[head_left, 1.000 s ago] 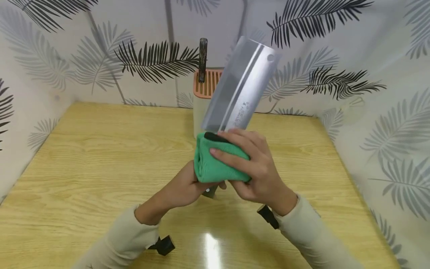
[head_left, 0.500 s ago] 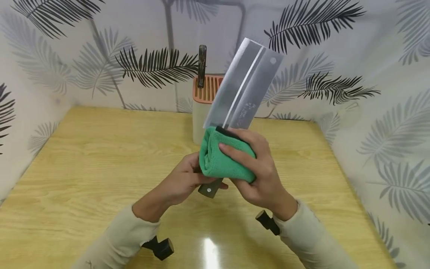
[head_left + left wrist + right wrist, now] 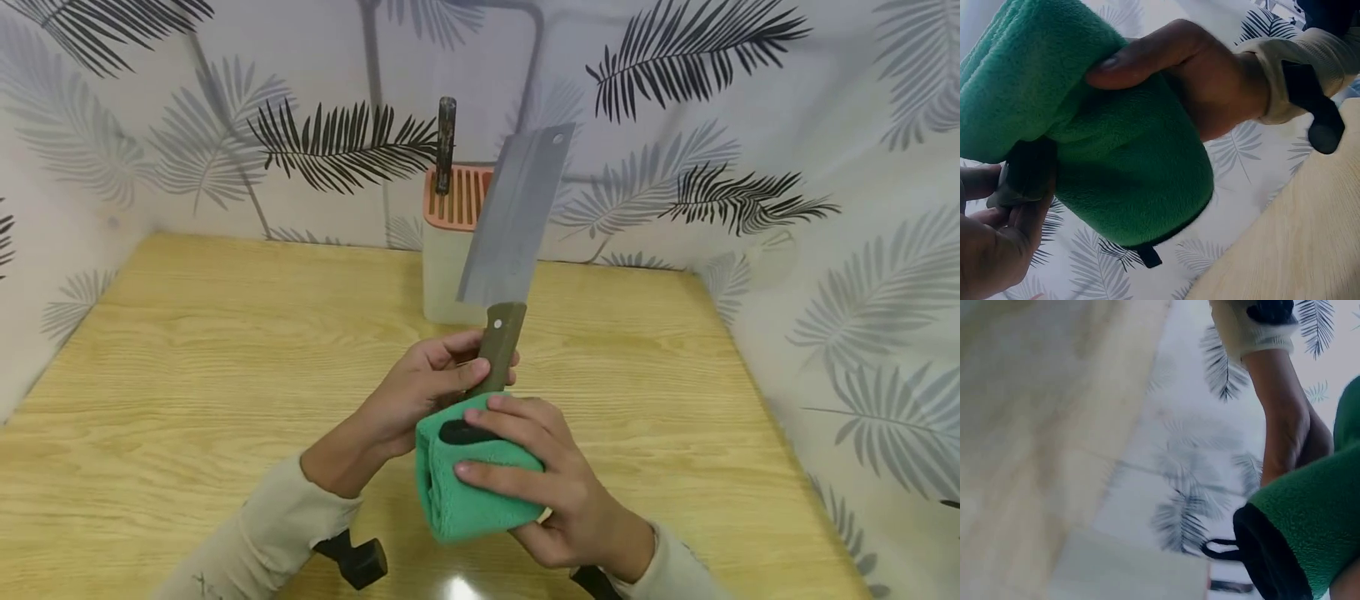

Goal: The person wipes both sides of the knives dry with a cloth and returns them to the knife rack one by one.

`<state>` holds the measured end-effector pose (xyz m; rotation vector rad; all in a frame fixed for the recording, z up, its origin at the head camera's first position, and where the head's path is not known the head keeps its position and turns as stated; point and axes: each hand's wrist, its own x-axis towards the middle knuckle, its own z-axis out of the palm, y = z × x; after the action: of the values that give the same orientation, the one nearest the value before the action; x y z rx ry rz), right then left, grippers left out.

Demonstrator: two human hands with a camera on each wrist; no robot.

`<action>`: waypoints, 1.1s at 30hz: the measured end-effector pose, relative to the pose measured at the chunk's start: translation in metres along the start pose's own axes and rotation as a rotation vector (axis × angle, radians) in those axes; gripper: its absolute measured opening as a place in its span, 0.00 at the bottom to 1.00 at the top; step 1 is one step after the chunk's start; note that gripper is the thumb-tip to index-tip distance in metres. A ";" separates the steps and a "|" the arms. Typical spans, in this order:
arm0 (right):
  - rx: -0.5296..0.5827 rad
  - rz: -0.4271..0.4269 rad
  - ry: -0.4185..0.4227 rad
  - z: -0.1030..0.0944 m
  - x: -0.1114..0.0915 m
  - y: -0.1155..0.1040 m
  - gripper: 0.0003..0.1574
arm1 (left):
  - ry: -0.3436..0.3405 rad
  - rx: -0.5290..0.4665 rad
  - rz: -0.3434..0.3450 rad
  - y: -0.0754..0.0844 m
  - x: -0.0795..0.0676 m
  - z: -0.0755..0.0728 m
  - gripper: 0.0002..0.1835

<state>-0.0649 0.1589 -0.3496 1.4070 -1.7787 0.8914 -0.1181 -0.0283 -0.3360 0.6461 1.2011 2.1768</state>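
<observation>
A cleaver with a broad steel blade and olive-brown handle points up and away, slightly right. My left hand grips its handle, thumb along the near side. Just below, my right hand holds a folded green cloth with dark edging against the handle's lower end, which the cloth hides. In the left wrist view, the handle end enters the folds of the cloth, between my left fingers and my right hand. The right wrist view shows the cloth with its dark loop.
Behind the blade stands a pale knife block with an orange slotted top. Another dark-handled knife is upright in it. The light wooden table meets leaf-patterned sheeting at the back and right.
My right hand and the cloth have moved down from the blade's base to the lower handle, uncovering the upper handle. The cleaver now stands more upright.
</observation>
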 end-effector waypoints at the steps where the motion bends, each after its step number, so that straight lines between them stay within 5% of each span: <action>1: -0.015 -0.002 -0.004 -0.002 0.002 0.002 0.17 | -0.006 0.009 0.007 0.000 0.001 0.000 0.44; 5: -0.026 0.066 0.029 -0.014 0.017 0.011 0.20 | -0.037 0.062 0.036 -0.001 0.005 -0.002 0.45; 10: 0.024 0.178 0.107 -0.022 0.025 0.013 0.23 | -0.033 0.180 0.034 0.000 0.004 -0.003 0.28; 15: 0.032 0.128 0.102 -0.018 0.019 0.010 0.22 | -0.051 0.278 0.044 0.008 0.002 -0.002 0.49; 19: 0.022 0.027 0.008 -0.021 0.010 0.005 0.18 | -0.060 0.358 0.047 0.015 0.003 -0.003 0.57; 22: 0.055 0.042 -0.088 -0.031 0.000 0.004 0.17 | -0.046 0.393 0.043 0.017 0.006 -0.008 0.57; 28: 0.121 0.324 -0.249 -0.054 -0.020 0.020 0.29 | -0.021 0.377 0.028 0.018 0.012 -0.018 0.53; 33: -0.138 0.566 -0.533 -0.058 -0.036 0.041 0.38 | -0.025 0.248 -0.006 0.020 0.012 -0.025 0.52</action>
<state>-0.0929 0.2335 -0.3539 1.1263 -2.6716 0.6731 -0.1480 -0.0441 -0.3294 0.7676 1.4718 2.0261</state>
